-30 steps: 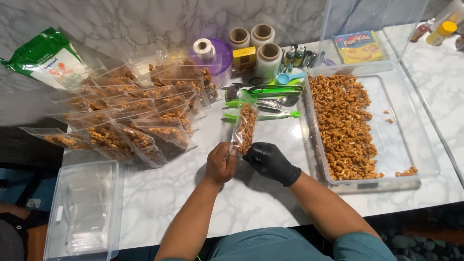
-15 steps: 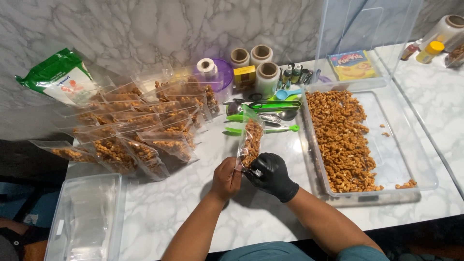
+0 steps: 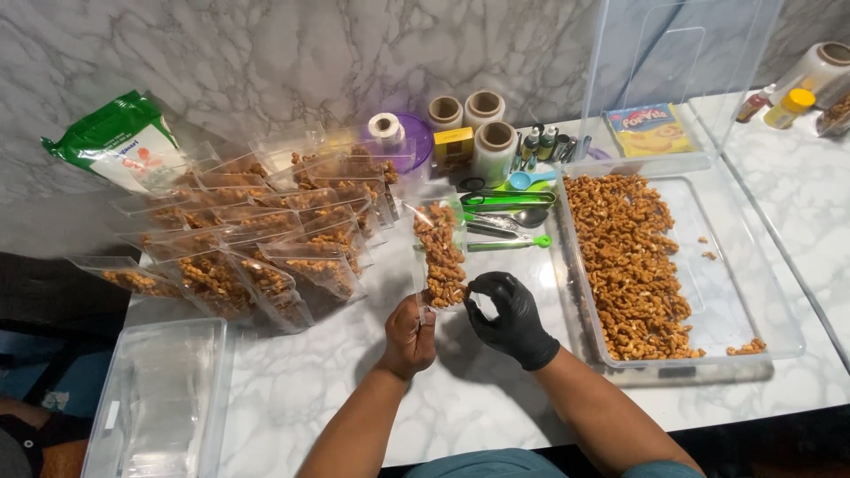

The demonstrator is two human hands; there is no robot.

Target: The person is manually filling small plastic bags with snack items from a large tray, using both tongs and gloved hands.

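Since the earlier frame, filled pouch (image 3: 438, 252) has tipped from leaning right to leaning slightly left, and black-gloved right hand (image 3: 509, 314) has come off its lower corner.

Left hand (image 3: 409, 335), bare: closed, thumb and fingers pinching the bottom edge of the clear pouch, holding it nearly upright above the bench (image 3: 310, 398). Pouch holds brown roasted nuts, filled most of its height; open top edge points away from the person.

Right hand: thumb and forefinger curled into a ring just right of the pouch's lower corner. Cannot tell whether the fingertips still touch the plastic; nothing is gripped that I can see.

Surroundings:
- Large clear tub (image 3: 753, 292) to the right of the hands, loose nuts heaped along its left half, right half mostly bare.
- Green tongs (image 3: 509, 241), a spoon and a blue scoop (image 3: 522, 180) lying between pouch and tub, behind the hands.
- Pile of filled pouches (image 3: 257, 239) overlapping one another at left.
- Green and white bag (image 3: 119, 142) leaning on the marble wall, far left.
- Rolls of clear film (image 3: 493, 146) standing at the back.
- Clear box of empty pouches (image 3: 159, 398) at near left, off the bench edge.
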